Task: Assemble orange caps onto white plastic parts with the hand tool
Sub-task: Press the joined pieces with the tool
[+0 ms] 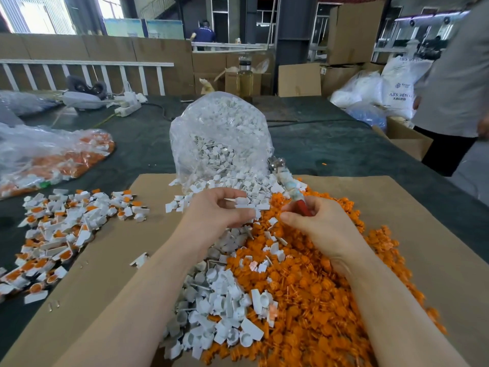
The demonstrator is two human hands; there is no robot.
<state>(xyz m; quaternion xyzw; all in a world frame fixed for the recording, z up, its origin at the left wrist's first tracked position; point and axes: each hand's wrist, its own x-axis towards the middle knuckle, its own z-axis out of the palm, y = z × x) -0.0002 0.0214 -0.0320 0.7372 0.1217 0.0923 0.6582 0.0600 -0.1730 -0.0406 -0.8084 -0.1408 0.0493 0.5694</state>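
Left hand pinches a white part; right hand grips the hand tool. Best to seat an orange cap squarely before pressing.

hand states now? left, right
Left hand: pinching a white plastic part.
Right hand: gripping the hand tool by its red handle.

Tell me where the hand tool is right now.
In the right hand, right of centre: the tool slants up over the orange caps toward the bag.
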